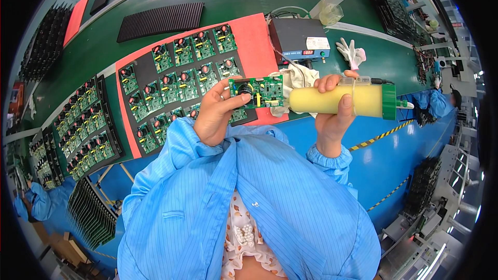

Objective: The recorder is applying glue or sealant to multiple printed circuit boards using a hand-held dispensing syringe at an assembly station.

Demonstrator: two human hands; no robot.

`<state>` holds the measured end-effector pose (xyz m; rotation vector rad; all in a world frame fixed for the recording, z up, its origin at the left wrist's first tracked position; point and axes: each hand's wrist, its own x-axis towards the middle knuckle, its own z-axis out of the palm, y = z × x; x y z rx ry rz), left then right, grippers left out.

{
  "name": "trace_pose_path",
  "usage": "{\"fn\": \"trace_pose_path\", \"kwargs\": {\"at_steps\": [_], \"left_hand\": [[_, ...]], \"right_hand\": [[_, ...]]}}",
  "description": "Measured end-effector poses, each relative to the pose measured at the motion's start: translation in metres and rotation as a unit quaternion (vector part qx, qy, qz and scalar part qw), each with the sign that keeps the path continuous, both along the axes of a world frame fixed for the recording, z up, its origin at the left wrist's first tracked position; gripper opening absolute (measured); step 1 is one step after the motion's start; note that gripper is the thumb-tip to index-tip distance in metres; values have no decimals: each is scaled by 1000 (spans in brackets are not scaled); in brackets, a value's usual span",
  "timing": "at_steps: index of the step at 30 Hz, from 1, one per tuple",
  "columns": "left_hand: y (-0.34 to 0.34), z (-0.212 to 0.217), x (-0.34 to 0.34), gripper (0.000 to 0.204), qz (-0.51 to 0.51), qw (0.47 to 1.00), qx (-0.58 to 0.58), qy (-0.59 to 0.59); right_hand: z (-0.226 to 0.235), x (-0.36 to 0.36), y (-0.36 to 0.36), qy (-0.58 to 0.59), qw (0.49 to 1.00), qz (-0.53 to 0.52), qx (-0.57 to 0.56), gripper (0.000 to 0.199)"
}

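Observation:
My left hand point(218, 109) grips a green circuit board point(268, 92) by its left end, with the thumb pressed on top near a round dark coil. In my right hand point(334, 109) lies a clear cylinder of pale yellow paste, a dispensing syringe point(314, 101). Its green cap point(388, 101) faces right, with a fitting and a dark cable beside it. The syringe's rounded left end is close to the board's right edge; whether they touch I cannot tell. A crumpled white cloth point(298, 79) lies behind the two.
A black tray point(140, 80) of several similar boards sits on a red mat point(254, 39). Behind stand a black controller box point(298, 36) with a lit display and a white glove point(351, 53). More board trays point(85, 127) are at left. Other people in blue point(433, 102) work at both sides.

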<state>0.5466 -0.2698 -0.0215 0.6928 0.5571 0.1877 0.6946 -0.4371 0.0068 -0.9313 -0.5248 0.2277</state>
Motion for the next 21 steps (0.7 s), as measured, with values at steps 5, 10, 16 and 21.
{"fn": "trace_pose_path", "kwargs": {"at_steps": [5,10,16,21], "left_hand": [[5,-2,-2,43,26,1000,-10,-10],[43,-8,-13,39,56,998,-9,12],[208,-72,-66,57,93,962,248,60],[357,-105,-98,62,5,910,379,169]], "right_hand": [[-5,0,6,1,1000,18,-20,47],[1,0,7,16,999,30,20,46],[8,1,9,13,1000,20,0,45],[3,-6,17,28,998,-13,-55,51]]}}
